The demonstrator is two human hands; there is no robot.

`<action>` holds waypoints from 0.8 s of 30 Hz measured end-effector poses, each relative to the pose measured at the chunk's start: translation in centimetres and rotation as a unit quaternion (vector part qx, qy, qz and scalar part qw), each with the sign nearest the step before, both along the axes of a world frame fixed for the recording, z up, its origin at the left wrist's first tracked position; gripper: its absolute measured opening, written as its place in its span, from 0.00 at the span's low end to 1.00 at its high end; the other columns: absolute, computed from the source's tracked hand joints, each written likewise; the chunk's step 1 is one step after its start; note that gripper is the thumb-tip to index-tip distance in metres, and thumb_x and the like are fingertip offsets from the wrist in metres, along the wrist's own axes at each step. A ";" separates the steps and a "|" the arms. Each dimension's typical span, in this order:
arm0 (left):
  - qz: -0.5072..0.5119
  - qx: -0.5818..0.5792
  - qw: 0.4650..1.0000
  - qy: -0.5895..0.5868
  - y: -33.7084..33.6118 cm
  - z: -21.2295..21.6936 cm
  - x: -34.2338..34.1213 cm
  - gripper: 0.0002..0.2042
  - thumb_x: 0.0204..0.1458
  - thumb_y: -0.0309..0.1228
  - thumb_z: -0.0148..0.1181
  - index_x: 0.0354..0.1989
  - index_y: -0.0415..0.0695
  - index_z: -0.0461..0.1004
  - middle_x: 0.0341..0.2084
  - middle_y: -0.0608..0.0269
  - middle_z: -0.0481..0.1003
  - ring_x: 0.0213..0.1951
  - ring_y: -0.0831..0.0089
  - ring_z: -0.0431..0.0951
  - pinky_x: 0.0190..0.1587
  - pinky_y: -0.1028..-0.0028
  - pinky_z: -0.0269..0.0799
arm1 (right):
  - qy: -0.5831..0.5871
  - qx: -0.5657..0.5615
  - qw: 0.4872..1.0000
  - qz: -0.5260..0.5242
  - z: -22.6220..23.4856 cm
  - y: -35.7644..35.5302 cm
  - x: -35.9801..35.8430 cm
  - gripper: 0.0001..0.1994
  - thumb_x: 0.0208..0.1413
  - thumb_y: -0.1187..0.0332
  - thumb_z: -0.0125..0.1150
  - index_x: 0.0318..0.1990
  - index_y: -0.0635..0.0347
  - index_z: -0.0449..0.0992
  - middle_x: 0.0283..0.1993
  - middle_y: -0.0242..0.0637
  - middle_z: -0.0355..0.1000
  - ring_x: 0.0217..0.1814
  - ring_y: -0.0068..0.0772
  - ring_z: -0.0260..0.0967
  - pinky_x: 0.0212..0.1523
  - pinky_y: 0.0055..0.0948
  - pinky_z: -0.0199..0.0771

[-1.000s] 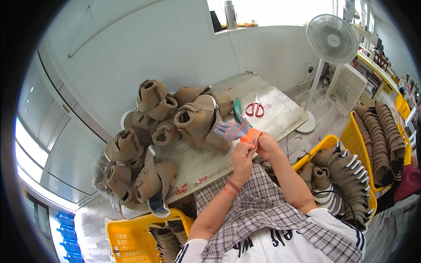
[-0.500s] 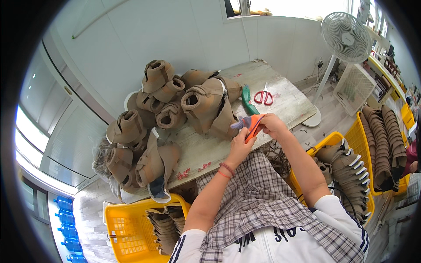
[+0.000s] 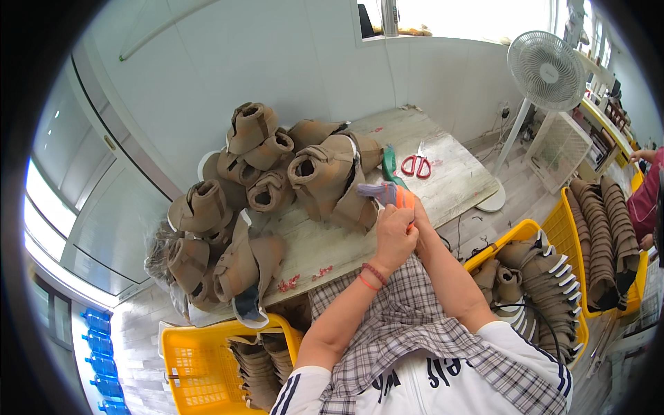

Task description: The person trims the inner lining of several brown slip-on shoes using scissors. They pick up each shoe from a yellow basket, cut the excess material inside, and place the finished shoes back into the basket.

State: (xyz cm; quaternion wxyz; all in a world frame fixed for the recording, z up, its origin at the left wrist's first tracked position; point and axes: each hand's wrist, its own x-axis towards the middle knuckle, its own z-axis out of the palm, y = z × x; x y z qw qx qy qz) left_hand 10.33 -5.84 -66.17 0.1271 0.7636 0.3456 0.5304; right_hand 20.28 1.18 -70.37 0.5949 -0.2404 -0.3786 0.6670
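Note:
An orange and grey-purple work glove (image 3: 404, 199) is in front of me over the table's near edge. My left hand (image 3: 396, 238) is closed on the glove's orange cuff. My right hand (image 3: 420, 220) is at the cuff too, mostly covered by the glove and my left hand, so its fingers are hidden. The glove's grey-purple fingers (image 3: 375, 192) point left, beside the pile of brown boot-like uppers (image 3: 325, 169). Beyond the glove lie a green curved item (image 3: 389, 163), its kind unclear, and red-handled scissors (image 3: 416, 165).
The worn wooden table (image 3: 449, 149) carries the pile. Yellow crates with stacked brown pieces stand at left (image 3: 200, 366) and right (image 3: 529, 232). A white standing fan (image 3: 546, 71) is at the far right. At the right edge is another person's red sleeve (image 3: 647, 200).
My left hand has moved right and up against my right hand. The glove has turned more upright and now covers much of my right hand. Another person has come further into view at right.

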 end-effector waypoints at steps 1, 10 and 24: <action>-0.003 0.002 1.000 0.021 0.0 0.0 -0.1 0.06 0.35 0.20 0.54 0.20 0.41 0.63 0.19 0.58 0.65 0.28 0.60 0.65 0.33 0.64 0.62 | -0.071 0.022 0.997 0.012 0.7 -0.3 0.0 0.19 0.65 0.57 0.34 0.49 0.59 0.69 0.45 0.37 0.70 0.46 0.31 0.69 0.47 0.27 0.71; -0.086 0.005 0.996 0.017 -1.2 -1.0 1.5 0.08 0.35 0.17 0.52 0.22 0.39 0.60 0.19 0.56 0.63 0.27 0.58 0.64 0.30 0.64 0.60 | 0.316 0.047 0.937 0.142 0.5 4.7 0.9 0.24 0.57 0.71 0.45 0.62 0.63 0.55 0.61 0.45 0.58 0.62 0.40 0.57 0.69 0.44 0.48; -0.168 0.156 0.961 0.157 -0.2 -0.1 3.4 0.05 0.38 0.20 0.52 0.19 0.43 0.64 0.16 0.59 0.66 0.22 0.60 0.70 0.26 0.66 0.66 | 0.131 -0.095 0.986 -0.034 1.1 4.6 1.7 0.38 0.57 0.36 0.37 0.65 0.57 0.53 0.63 0.43 0.57 0.63 0.41 0.56 0.63 0.37 0.54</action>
